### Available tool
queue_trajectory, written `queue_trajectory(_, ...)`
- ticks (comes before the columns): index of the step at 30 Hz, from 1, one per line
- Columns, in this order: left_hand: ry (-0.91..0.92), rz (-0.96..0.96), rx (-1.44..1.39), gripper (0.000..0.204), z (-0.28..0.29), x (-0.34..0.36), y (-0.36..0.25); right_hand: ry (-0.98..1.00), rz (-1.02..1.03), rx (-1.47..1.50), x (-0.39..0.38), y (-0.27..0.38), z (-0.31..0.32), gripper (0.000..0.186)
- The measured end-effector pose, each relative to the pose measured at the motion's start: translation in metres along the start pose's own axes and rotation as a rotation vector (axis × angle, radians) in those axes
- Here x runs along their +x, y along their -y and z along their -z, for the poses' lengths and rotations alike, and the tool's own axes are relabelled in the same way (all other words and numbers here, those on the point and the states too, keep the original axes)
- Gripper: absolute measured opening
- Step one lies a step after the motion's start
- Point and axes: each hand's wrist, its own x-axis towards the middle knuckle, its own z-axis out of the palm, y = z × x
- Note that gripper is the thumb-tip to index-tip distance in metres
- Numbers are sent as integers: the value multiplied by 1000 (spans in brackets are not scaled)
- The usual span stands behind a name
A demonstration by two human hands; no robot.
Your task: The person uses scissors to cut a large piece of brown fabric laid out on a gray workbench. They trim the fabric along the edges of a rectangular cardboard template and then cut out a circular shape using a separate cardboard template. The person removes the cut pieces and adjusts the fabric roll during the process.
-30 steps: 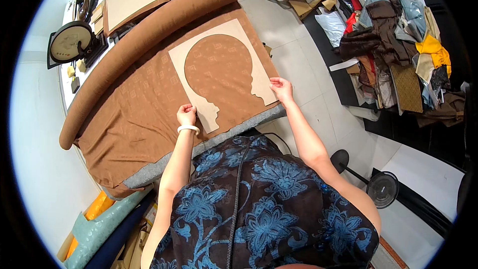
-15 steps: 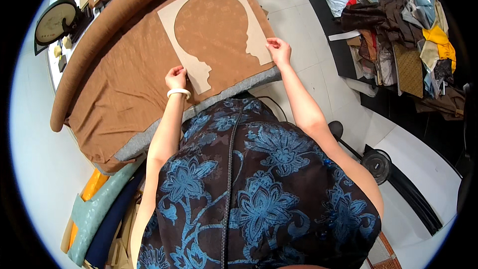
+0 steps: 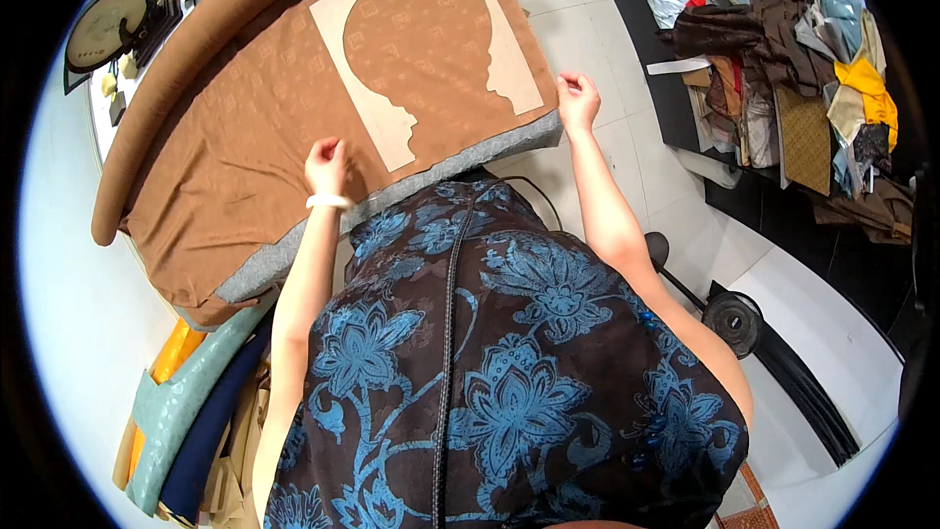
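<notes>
A cream card template with a large rounded cut-out lies flat on brown patterned fabric. The fabric shows through the cut-out, which opens toward me. My left hand, with a white bangle at its wrist, is over the fabric to the left of the template and apart from it. Its fingers are curled closed, and nothing shows in them. Just beyond the right edge of the fabric is my right hand, apart from the template, thumb and fingers drawn together with nothing visible between them.
A thick roll of the brown fabric curves along the far left. Grey backing shows at the near edge. Heaped cloth scraps lie to the right, and fabric rolls stand low at left. A stand with a round base is on the right.
Both hands have let go of the template's edges. My left hand has moved left and slightly nearer; my right hand has moved right. The template now lies flat.
</notes>
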Motion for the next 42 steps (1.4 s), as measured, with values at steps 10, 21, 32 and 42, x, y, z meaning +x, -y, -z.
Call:
queue_trajectory(10, -168, 112, 673, 45, 71, -46, 55, 139, -206, -141, -10, -36, -7, 27)
queue_trajectory(21, -106, 97, 561, 29, 87, -46, 69, 163, -258, -26, -11, -47, -6, 24)
queue_trajectory(32, -102, 181, 518, 28, 80, -42, 69, 148, -250, 12, -8, -27, 3, 28)
queue_trajectory(42, -510, 341, 273, 24, 88, -93, 46, 26, 52, -150, -13, -19, -10, 32)
